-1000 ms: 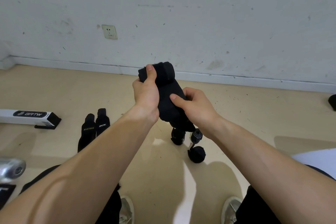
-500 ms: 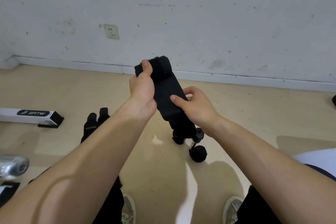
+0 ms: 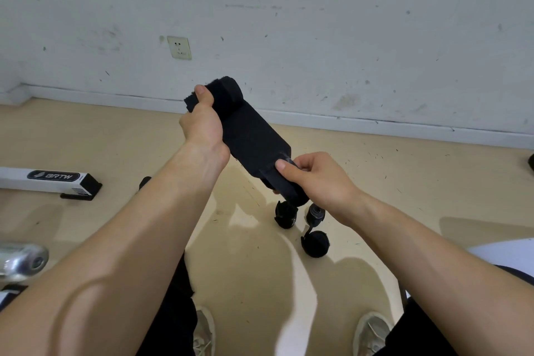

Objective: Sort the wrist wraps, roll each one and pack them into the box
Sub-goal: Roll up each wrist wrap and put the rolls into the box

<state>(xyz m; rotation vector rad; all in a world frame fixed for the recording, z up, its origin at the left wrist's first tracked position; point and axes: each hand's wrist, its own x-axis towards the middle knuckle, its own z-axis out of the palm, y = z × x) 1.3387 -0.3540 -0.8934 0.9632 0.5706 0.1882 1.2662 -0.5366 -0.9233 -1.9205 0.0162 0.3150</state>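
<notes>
A black wrist wrap (image 3: 248,136) is held up in front of me, stretched between both hands. My left hand (image 3: 202,127) grips its rolled far end, thumb pressed on top. My right hand (image 3: 315,176) pinches the near loose end between thumb and fingers. On the floor below lie three rolled black wraps: one (image 3: 285,214), a second (image 3: 315,214) and a third (image 3: 315,243). A long white box (image 3: 43,179) with a black end and a logo lies on the floor at left. An unrolled wrap's tip (image 3: 143,182) peeks out beside my left forearm.
A white wall with a socket (image 3: 179,48) and skirting board runs across the back. A shiny metal cylinder (image 3: 21,260) sits at the left edge. My two shoes (image 3: 203,332) show at the bottom. A dark object (image 3: 531,163) touches the right edge.
My hands have pulled apart: the right hand slid down to the wrap's loose end while the left lifted the rolled end, so a longer flat stretch of wrap shows.
</notes>
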